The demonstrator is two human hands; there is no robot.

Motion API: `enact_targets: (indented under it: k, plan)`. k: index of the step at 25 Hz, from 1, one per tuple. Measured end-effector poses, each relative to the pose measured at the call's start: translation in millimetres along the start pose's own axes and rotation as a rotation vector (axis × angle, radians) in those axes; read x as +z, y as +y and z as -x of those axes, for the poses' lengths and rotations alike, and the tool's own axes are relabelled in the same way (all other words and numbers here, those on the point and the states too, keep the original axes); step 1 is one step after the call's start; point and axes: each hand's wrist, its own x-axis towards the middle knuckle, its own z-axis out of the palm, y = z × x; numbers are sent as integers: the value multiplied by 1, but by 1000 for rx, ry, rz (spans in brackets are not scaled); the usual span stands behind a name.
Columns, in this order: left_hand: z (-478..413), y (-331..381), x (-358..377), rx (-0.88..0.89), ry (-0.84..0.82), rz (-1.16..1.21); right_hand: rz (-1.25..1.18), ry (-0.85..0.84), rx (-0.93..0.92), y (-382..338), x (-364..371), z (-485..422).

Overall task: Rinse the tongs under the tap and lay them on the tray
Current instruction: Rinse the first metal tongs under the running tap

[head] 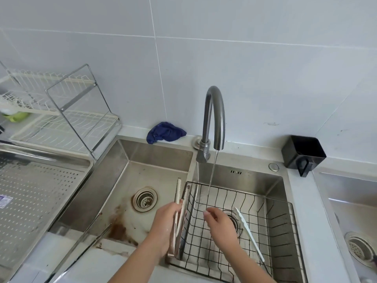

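— Where were the tongs [180,209]?

— The left hand [166,227] gripped them at the middle, over the sink divider, beside the stream from the tap [214,117]. The right hand [219,223] was loose and held nothing.

— Hard to handle?

— Probably stiff, light, slippery (wet metal); the hinge end looked safest for reaching the tray [30,201].

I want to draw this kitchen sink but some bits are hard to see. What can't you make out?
- Head view: the lower end of the tongs is hidden behind the left hand.
- The sticker on the tray: cut by the left edge, print too small.
- The far-right sink: cut off by the edge.
- The right hand covers part of the wire basket.
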Motion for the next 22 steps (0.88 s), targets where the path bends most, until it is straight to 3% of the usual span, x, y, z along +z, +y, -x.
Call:
enact_targets:
  k: [3,8,15,19,22]
  plan:
    - [-7,1,22,111,-6,-179,-363,-57,55,-44,-10,-26]
    - [-19,1,37,273,-21,-474,-303,56,18,-74,-16,-56]
    - [-27,6,29,306,6,-563,-416,-12,68,-67,-4,-58]
    - [-32,9,30,312,-19,-607,-414,48,75,-62,-8,-63]
    - [-34,12,30,291,-21,-565,-472,-51,74,-58,-9,-61]
